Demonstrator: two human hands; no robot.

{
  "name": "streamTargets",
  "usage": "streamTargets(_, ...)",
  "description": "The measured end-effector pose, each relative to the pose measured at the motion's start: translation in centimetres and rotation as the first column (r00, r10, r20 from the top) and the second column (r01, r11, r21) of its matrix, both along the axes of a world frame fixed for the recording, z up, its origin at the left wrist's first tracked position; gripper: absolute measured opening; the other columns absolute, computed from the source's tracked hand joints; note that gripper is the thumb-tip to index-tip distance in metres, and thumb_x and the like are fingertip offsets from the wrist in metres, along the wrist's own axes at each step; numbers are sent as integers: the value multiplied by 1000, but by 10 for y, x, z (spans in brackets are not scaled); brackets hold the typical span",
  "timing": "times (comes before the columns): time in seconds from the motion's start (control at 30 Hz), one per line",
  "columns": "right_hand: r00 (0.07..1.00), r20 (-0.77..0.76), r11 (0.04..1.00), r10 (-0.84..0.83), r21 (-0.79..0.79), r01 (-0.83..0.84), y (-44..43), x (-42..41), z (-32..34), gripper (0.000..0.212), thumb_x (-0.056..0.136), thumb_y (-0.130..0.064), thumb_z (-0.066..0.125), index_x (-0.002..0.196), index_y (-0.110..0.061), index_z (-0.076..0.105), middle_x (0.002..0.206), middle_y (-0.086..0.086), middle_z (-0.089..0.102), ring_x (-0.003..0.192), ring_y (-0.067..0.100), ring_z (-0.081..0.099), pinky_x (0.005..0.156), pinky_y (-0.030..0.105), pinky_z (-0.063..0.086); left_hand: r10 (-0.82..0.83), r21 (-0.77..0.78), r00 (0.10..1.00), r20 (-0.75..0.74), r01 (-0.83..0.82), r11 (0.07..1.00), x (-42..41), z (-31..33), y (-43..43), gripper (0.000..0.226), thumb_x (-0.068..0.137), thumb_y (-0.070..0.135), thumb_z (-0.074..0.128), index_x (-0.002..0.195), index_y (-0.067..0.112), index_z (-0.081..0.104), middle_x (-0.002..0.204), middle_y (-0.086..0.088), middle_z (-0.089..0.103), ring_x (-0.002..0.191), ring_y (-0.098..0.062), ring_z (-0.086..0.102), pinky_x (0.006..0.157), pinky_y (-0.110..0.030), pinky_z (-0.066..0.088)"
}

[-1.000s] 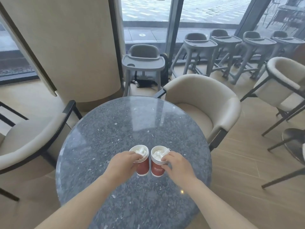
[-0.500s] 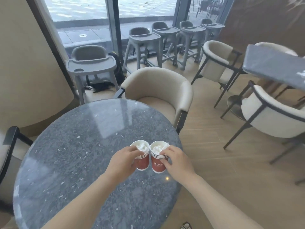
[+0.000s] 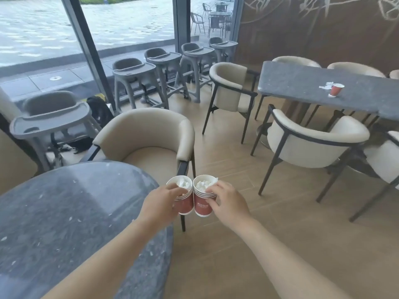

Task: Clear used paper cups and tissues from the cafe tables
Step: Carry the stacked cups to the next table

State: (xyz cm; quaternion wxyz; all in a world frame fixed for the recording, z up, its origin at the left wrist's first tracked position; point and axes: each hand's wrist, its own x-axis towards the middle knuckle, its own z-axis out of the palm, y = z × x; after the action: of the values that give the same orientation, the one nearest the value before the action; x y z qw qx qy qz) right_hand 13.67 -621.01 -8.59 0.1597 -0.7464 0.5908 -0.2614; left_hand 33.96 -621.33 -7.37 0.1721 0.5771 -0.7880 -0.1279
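Observation:
My left hand (image 3: pixel 160 203) grips a stack of red paper cups (image 3: pixel 185 202) with crumpled tissue inside. Right beside it, my right hand (image 3: pixel 228 202) grips a second stack of red cups (image 3: pixel 201 203), also stuffed with white tissue. Both stacks are held side by side in the air, past the right edge of the round grey stone table (image 3: pixel 64 223). On the rectangular grey table (image 3: pixel 302 87) at the far right stands one more red paper cup (image 3: pixel 335 90), with a crumpled white tissue (image 3: pixel 326 85) lying just left of it.
A beige armchair (image 3: pixel 149 137) stands right behind the round table. More beige chairs (image 3: pixel 311 143) surround the rectangular table. Several grey high chairs (image 3: pixel 133 76) line the window wall. Bare wooden floor (image 3: pixel 248 244) lies between the two tables.
The view has swung right. Both cup stacks have gone from above the round table to beyond its right edge, over the floor. The rectangular table with its cup and tissue has come into sight.

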Motion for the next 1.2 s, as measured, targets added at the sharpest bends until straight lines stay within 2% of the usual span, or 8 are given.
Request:
streamTargets(0.23, 984, 52, 985, -171, -15, 172, -23, -156, 16, 19, 80, -19, 65, 99, -21, 66, 102, -7, 62, 100, 17, 54, 79, 27, 43, -161, -55, 987, 13, 162, 985, -158, 14, -52, 40, 79, 13, 58, 113, 34, 63, 112, 15, 62, 96, -17, 62, 69, -30, 49)
streamTargets(0.37, 965, 53, 965, -255, -45, 258, -38, -222, 27, 19, 80, -18, 67, 98, -20, 67, 100, -6, 62, 97, 16, 54, 76, 22, 39, -248, -62, 969, 11, 248, 967, -226, 28, -80, 39, 80, 14, 56, 113, 34, 63, 111, 15, 62, 93, -20, 62, 68, -33, 51)
streamTargets(0.57, 941, 68, 938, -332, -82, 337, -68, -282, 23, 19, 80, -18, 67, 98, -20, 67, 99, -7, 63, 98, 17, 53, 76, 21, 38, -341, -58, 940, 2, 340, 938, -292, 34, -127, 42, 80, 8, 54, 113, 32, 64, 109, 12, 62, 97, -19, 60, 68, -33, 51)
streamTargets(0.67, 931, 72, 926, -358, -98, 364, -87, -305, 19, 19, 79, -18, 67, 97, -21, 67, 98, -7, 64, 95, 16, 53, 75, 20, 38, -389, -46, 921, 8, 389, 920, -321, 32, -155, 43, 81, 7, 54, 115, 31, 63, 112, 9, 62, 100, -21, 59, 75, -36, 51)
streamTargets(0.87, 901, 71, 891, -427, -136, 433, -150, -373, 24, 18, 77, -16, 70, 94, -21, 67, 94, -7, 64, 92, 16, 54, 74, 20, 38, -463, -61, 886, -20, 461, 885, -394, 38, -233, 40, 81, 10, 56, 113, 32, 65, 111, 11, 63, 96, -20, 62, 74, -34, 52)
streamTargets(1.03, 854, 119, 837, -506, -173, 520, -193, -435, 36, 21, 75, -15, 73, 91, -27, 66, 88, -17, 56, 88, 7, 51, 76, 3, 32, -475, -51, 866, -159, 473, 880, -454, 56, -297, 30, 78, 11, 65, 101, 29, 70, 100, 13, 66, 87, -14, 63, 71, -29, 52)
streamTargets(1.2, 802, 141, 770, -580, -225, 597, -214, -491, 36, 22, 76, -17, 73, 93, -29, 65, 90, -19, 54, 85, 3, 50, 73, 12, 39, -560, -61, 808, -183, 559, 827, -510, 55, -338, 29, 75, 11, 71, 97, 30, 70, 95, 16, 67, 79, -10, 64, 64, -25, 52)
